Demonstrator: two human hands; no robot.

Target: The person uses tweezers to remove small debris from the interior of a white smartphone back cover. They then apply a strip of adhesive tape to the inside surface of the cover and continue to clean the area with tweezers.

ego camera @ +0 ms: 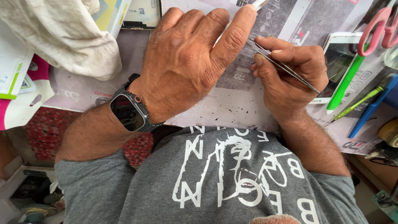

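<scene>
My left hand (pixel 190 62) lies palm down on the grey printed work mat (pixel 232 103), a dark smartwatch (pixel 128 112) on its wrist. Its index finger stretches up to a small white piece (pixel 262 3) at the top edge. What lies under the palm is hidden. My right hand (pixel 290 79) sits just to the right, its thumb and fingers pinching thin metal tweezers (pixel 286 68). The tweezer tips point left and disappear under the left index finger.
A white phone (pixel 338 58) lies on the right. Beside it are a green pen-like tool (pixel 346 85), a green screwdriver (pixel 358 103), a blue tool (pixel 373 105) and pink-handled scissors (pixel 379 27). A beige cloth (pixel 62 37) and pink packaging (pixel 16 105) lie on the left.
</scene>
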